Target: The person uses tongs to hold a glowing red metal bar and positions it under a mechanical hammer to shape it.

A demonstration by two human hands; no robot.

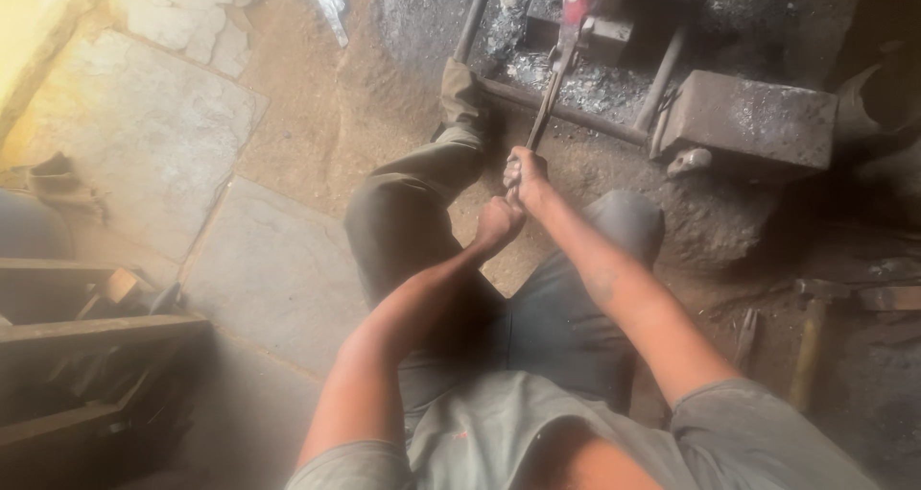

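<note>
Down at six o'clock, the person's grey shirt and dark trousers fill the near edge, both forearms stretching away toward twelve. Left hand is balled tight, fingers wrapped around the near end of a long metal rod; right hand sits just beyond it, touching, fist closed on the same shaft. Both fists clamped, one behind the other, nothing spread.

The rod runs from the hands up toward twelve, slightly to one o'clock, into the red-painted tool head at the top edge; how the two join is too dark to tell. It looks like bare steel: stiff, thin, probably heavy toward the far end, so the doubled grip at the near end makes sense for leverage. Dusty metal could be slick; a full wrap suits it better than a pinch.

Out at two o'clock sits a grey steel block, pitted on top, with a small pale lump just beside its near corner. At four o'clock a wooden-handled hammer lies on the dirt floor. Over at nine o'clock, stone slabs, and at eight, rough wooden planks.
</note>
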